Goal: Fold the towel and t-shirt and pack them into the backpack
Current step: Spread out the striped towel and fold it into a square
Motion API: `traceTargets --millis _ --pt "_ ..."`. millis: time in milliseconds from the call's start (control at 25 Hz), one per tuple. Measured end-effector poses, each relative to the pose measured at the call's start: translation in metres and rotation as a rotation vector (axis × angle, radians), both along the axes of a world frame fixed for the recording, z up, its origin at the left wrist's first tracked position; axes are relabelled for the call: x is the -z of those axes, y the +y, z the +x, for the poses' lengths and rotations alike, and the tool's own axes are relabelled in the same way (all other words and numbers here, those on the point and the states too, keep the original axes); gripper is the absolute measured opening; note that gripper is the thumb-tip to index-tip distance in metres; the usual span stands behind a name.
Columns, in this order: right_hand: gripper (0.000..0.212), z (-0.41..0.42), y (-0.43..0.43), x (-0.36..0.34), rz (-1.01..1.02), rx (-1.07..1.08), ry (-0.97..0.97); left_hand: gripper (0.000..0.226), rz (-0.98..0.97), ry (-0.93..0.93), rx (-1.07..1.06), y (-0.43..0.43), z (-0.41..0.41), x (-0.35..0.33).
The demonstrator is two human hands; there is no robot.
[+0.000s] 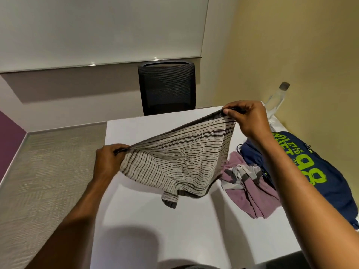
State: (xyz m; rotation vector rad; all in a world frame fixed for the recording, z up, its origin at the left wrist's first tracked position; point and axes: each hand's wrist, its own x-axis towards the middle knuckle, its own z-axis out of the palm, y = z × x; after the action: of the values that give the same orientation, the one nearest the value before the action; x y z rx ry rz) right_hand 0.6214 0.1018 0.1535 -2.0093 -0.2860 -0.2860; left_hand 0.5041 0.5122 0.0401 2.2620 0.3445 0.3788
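Both our hands grip the striped towel (pixel 178 160) above the table (pixel 147 220): left hand (pixel 108 162) and right hand (pixel 248 119) pinch opposite corners; t-shirt (pixel 250 193) lies touching the backpack (pixel 318 171).

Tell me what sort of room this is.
Probably a small meeting or study room: a large whiteboard on the wall, a black mesh office chair pushed up to a plain white table, and carpeted floor.

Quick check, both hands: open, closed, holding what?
Left hand: closed, gripping one corner of the striped towel.
Right hand: closed, pinching the other corner of the towel, held higher above the white table.
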Motion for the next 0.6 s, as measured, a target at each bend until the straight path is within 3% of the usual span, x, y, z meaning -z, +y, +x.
traceTargets --millis 240,360,600 --pt "0.010 0.072 -0.007 0.020 -0.359 0.093 0.032 0.020 0.162 0.078 -0.038 0.050 0.059 -0.038" --pt "0.008 0.101 0.007 0.024 -0.362 0.098 0.106 0.024 0.289 0.123 -0.078 0.068 0.094 -0.054" --pt "0.006 0.140 0.033 0.016 -0.172 0.146 0.108 0.015 -0.090 -0.044 -0.188 0.086 0.132 -0.089"
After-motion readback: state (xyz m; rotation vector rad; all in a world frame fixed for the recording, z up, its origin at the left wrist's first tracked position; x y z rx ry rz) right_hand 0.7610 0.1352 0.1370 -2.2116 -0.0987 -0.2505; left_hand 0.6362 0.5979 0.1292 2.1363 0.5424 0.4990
